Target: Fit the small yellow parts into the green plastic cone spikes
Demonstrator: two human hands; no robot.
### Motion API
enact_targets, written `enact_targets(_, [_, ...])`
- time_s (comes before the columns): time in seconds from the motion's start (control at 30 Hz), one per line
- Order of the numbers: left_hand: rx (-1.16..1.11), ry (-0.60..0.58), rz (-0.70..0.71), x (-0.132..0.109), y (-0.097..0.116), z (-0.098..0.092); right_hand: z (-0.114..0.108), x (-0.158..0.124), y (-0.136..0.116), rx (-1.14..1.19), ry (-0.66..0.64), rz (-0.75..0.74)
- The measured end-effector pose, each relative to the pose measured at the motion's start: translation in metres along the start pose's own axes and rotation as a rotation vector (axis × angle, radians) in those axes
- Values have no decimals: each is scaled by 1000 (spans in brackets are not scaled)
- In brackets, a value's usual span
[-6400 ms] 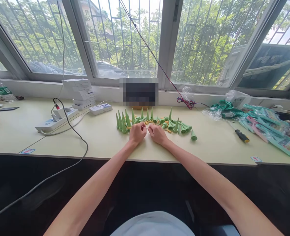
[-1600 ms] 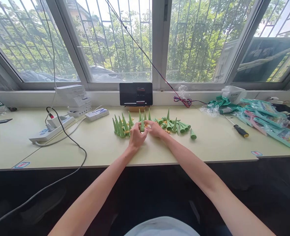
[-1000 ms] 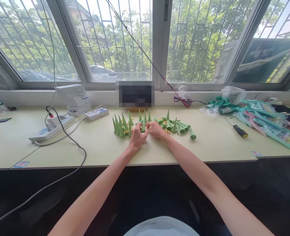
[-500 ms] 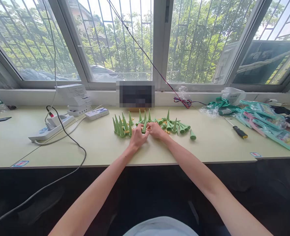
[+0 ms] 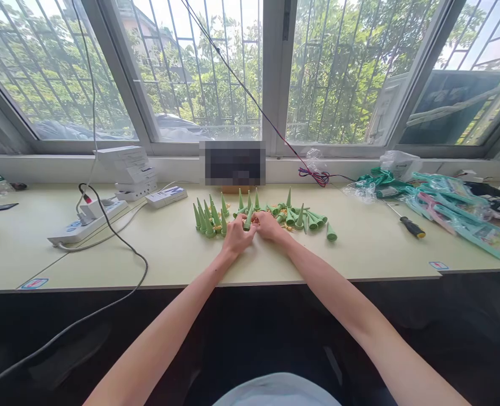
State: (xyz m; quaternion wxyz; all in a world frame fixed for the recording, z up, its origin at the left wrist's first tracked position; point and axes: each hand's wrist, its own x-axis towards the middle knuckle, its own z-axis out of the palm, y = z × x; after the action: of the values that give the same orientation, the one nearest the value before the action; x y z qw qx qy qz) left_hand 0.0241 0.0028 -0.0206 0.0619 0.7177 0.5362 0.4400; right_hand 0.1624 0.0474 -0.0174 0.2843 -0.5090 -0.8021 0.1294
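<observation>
My left hand is closed around a green cone, whose tip points up and whose open base faces me. Against it, my right hand has its fingers pinched together at the cone's right side; whatever they hold is too small to make out. Several green cones stand upright in a cluster left of my hands. To the right, more green cones lie on their sides, with a few upright. Small yellow-orange pieces are scattered among them.
A power strip with a dark cable sits left, near stacked white boxes. A screwdriver and teal packages lie right. Behind the cones is a pixelated dark object. The table's front edge runs below my forearms.
The whole view has shifted very slightly. My hands stay together at the same cone, and the other cones have not moved.
</observation>
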Motion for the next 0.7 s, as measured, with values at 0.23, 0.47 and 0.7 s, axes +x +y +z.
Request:
enact_targets(0.23, [-2,0,4,1,-2,1,1,-3,-6,-80,-33,39])
enact_targets(0.47, [2,6,3,0,-2,1,4,-4,-10,-143,-71,81])
enact_targets(0.7, [-80,-57,-57,2,-1,-2,8,0,-2,70,118,82])
